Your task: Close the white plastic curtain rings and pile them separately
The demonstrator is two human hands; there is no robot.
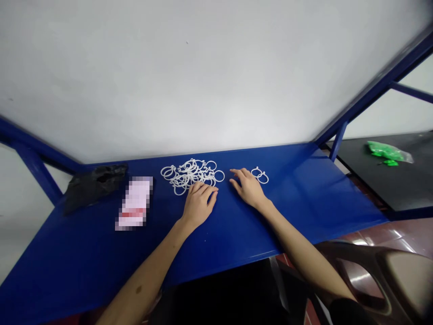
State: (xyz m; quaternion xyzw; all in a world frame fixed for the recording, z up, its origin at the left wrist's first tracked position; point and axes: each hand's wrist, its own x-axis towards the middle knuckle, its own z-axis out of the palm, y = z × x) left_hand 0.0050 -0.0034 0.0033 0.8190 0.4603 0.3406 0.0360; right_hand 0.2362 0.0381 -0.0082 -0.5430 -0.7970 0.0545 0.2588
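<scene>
A heap of white curtain rings, each with a small eyelet, lies on the blue table. My left hand rests palm down at the heap's near edge, fingers stretched out over the closest rings. It appears to hold nothing, though its fingertips partly hide what lies beneath. To the right, my right hand hovers low or rests on the table with its fingers apart and nothing in them. Just beyond it lie a couple of separate white rings, overlapping each other.
Left of the heap are a blurred-out pink and white rectangular item and a crumpled black plastic bag. A white wall rises behind the table. At right, a green-filled clear bag sits on a black table, near a brown chair.
</scene>
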